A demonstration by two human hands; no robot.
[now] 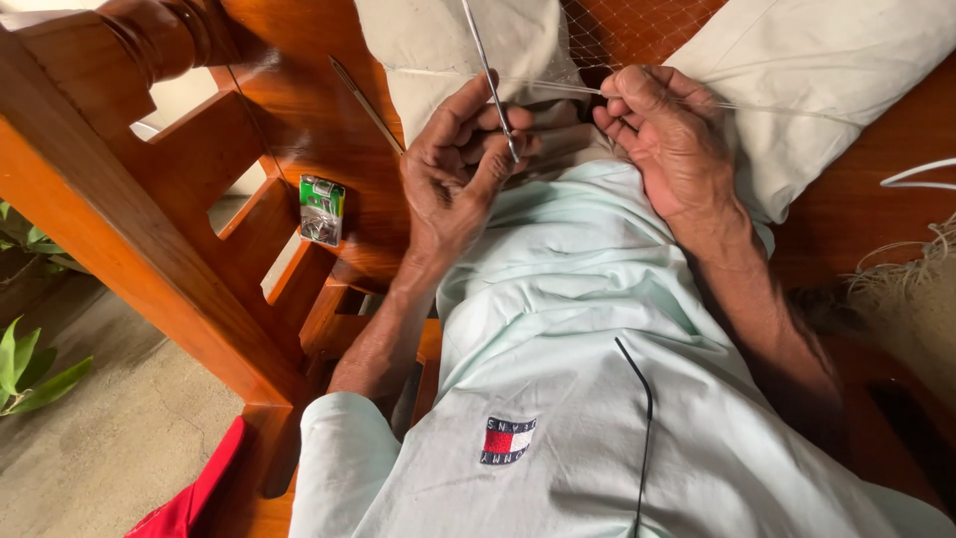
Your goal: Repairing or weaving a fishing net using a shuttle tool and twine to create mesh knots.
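My left hand pinches a long thin metal needle that runs up out of the top of the view. My right hand grips a taut clear line and the edge of a fine net stretched over the wood ahead. The two hands are close together above my lap, which is covered by a pale green shirt. My legs in cream trousers stretch out ahead.
I sit on a polished wooden bench with a turned armrest at left. A small green and silver lighter lies on the seat. Loose fibres pile up at right. Plant leaves and red cloth lie lower left.
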